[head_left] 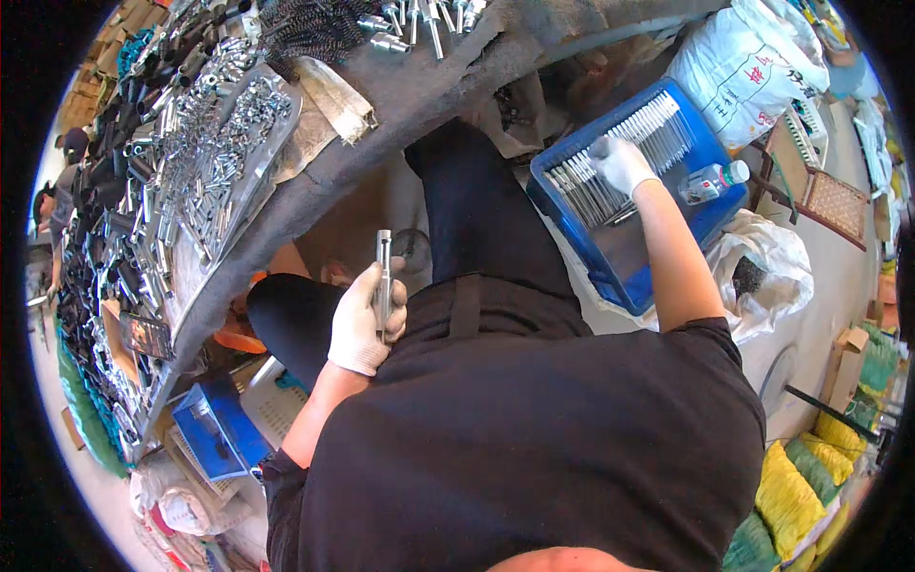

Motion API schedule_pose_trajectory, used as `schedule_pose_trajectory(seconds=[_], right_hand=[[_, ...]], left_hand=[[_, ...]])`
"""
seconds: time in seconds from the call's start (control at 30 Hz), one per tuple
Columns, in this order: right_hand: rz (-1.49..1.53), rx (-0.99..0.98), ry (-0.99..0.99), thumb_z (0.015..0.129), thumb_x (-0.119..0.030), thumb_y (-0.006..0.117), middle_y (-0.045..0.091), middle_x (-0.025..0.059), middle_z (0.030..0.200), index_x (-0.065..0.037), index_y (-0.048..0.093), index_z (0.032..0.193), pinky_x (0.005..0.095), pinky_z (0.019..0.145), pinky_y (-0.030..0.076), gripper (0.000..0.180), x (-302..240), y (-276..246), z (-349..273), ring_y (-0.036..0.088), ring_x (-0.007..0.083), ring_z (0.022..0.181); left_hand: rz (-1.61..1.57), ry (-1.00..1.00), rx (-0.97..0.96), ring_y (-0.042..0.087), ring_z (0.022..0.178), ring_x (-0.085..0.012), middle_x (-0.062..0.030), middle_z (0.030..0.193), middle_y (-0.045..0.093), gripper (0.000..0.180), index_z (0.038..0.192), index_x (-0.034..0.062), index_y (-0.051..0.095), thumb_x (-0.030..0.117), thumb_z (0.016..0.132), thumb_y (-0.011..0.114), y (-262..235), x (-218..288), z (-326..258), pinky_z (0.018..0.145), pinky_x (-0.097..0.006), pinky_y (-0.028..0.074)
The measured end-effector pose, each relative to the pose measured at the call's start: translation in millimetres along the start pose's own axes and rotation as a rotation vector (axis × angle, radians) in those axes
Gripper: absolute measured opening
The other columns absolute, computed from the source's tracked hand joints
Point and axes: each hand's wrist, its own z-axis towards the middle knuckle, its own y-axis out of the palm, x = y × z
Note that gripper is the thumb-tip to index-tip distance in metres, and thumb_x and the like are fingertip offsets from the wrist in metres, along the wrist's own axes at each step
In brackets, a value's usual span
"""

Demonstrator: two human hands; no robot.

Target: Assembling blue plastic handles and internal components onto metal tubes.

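Observation:
In front of my lap, my left hand, in a white glove, is closed around a slotted metal tube. The tube stands roughly upright, its open end above my fingers. To the right, my gloved right hand reaches into a blue plastic bin. Its curled fingers touch the rows of slim silvery metal rods lying side by side there. Whatever those fingertips pinch is hidden. A clear bottle with a green cap lies in the same bin, beside my right wrist.
A cloth-covered bench curves across the left and top, heaped with small metal parts and dark springs. White sacks stand beyond the bin. A wooden chair is at right, a smaller blue bin at lower left.

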Motion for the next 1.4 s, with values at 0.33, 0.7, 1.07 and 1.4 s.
schedule_pose_trajectory(seconds=[0.33, 0.7, 1.07, 1.4], right_hand=[[-0.169, -0.148, 0.027, 0.07, -0.023, 0.077, 0.065, 0.0182, 0.095, -0.004, 0.059, 0.093, 0.0435, 0.083, 0.048, 0.035, 4, 31, 8, 0.061, 0.0356, 0.094], [-0.204, -0.269, 0.009, 0.079, -0.01, 0.055, 0.064, 0.0238, 0.107, -0.001, 0.065, 0.107, 0.0425, 0.09, 0.047, 0.031, -54, 39, -1, 0.061, 0.0363, 0.104], [-0.161, -0.311, 0.034, 0.076, -0.012, 0.056, 0.064, 0.0278, 0.102, 0.005, 0.067, 0.097, 0.0407, 0.087, 0.049, 0.029, -38, 52, 20, 0.062, 0.0371, 0.102], [0.705, -0.3, 0.13, 0.078, -0.013, 0.068, 0.063, 0.0103, 0.093, 0.004, 0.061, 0.102, 0.0346, 0.07, 0.056, 0.031, -36, -19, -18, 0.063, 0.0189, 0.081]], left_hand=[[0.073, 0.019, 0.021, 0.043, 0.044, -0.0112, -0.0036, 0.068, 0.055, 0.042, 0.124, 0.0039, 0.05, 0.036, 0.099, 0.042, 9, 1, 15, 0.04, -0.025, 0.031], [-0.109, 0.0, -0.112, 0.045, 0.05, -0.0147, -0.0047, 0.076, 0.056, 0.035, 0.124, 0.0105, 0.051, 0.033, 0.098, 0.046, -7, -8, 19, 0.043, -0.026, 0.032], [-0.119, -0.002, -0.1, 0.038, 0.048, -0.0114, -0.0033, 0.075, 0.052, 0.039, 0.127, 0.0076, 0.049, 0.034, 0.098, 0.046, -4, -13, 6, 0.041, -0.025, 0.028], [0.046, 0.122, -0.18, 0.035, 0.043, -0.0087, -0.0009, 0.066, 0.048, 0.038, 0.12, 0.0008, 0.049, 0.032, 0.098, 0.047, -4, -11, -8, 0.04, -0.023, 0.027]])
